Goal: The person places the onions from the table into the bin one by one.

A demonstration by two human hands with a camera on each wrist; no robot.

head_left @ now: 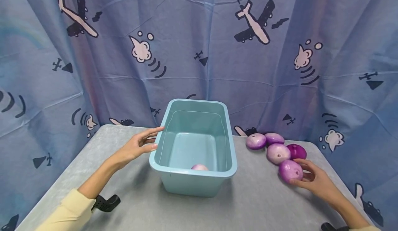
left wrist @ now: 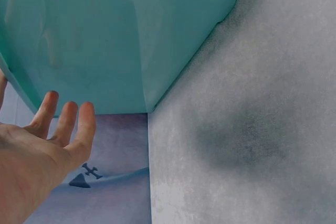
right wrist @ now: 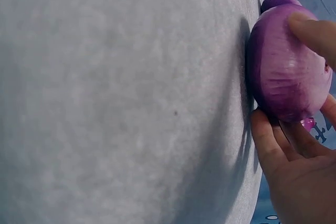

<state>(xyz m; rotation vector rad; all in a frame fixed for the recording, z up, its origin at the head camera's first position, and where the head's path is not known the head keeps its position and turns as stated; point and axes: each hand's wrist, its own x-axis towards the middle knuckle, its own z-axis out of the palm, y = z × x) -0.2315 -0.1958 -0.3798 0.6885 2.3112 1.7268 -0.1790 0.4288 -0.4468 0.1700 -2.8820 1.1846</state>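
A light blue plastic tub stands at the middle of the table, with one purple onion partly hidden behind its near wall. My left hand touches the tub's left rim with spread, relaxed fingers; in the left wrist view those fingers lie beside the outer wall. On the right, my right hand grips the nearest purple onion of a cluster between thumb and fingers. The right wrist view has the thumb across this onion and the other fingers at its lower side.
Behind the gripped onion sit several more: a pale one, a dark magenta one, and two at the back edge, including a light purple one. A grey cloth covers the table. A blue printed curtain hangs behind it.
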